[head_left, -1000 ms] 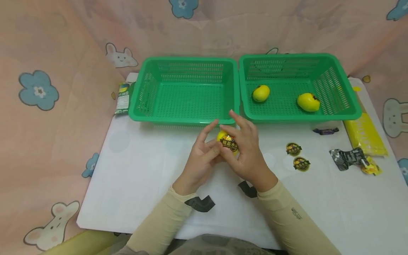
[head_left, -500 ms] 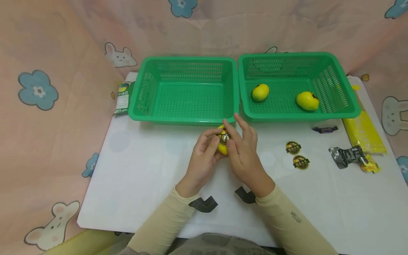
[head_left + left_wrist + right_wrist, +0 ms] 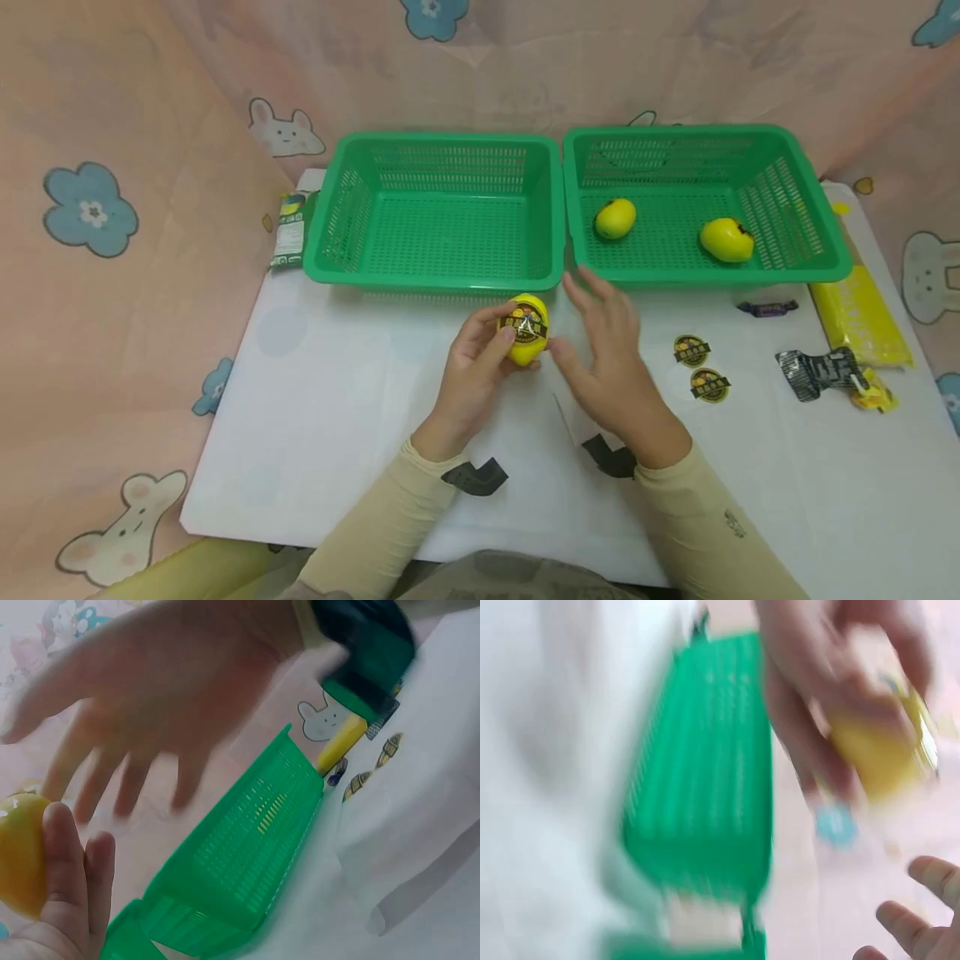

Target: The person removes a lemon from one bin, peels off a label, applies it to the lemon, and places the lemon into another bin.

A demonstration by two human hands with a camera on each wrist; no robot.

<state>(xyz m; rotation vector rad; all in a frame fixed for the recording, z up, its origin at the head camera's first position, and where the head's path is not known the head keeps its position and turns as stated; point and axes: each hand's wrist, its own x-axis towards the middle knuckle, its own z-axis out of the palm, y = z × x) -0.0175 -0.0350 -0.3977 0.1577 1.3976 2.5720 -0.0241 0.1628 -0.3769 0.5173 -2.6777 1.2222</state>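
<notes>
In the head view my left hand [image 3: 468,383] holds a yellow fruit [image 3: 523,355], thumb on its near side and fingers around its left side. A round black-and-gold sticker [image 3: 528,320] lies on the fruit's upturned face. My right hand [image 3: 615,371] is just to the right, fingers extended and spread, with nothing seen in its grasp. In the left wrist view the fruit [image 3: 21,855] sits against the left fingers, while the blurred right hand [image 3: 165,697] stands apart from it. The right wrist view shows the fruit [image 3: 877,754] blurred in the left hand.
Ahead stand a green basket [image 3: 435,281] and another green basket [image 3: 705,273] with two yellow fruits inside. Two loose round stickers [image 3: 709,385] lie at right, near a purple wrapped candy [image 3: 768,308], a black wrapper [image 3: 817,372] and a yellow packet [image 3: 862,321]. A green packet [image 3: 289,233] is at left.
Both hands were on the fruit, the right fingers over its sticker. My right hand has let go and moved right; the left still holds the fruit, its sticker now in full view.
</notes>
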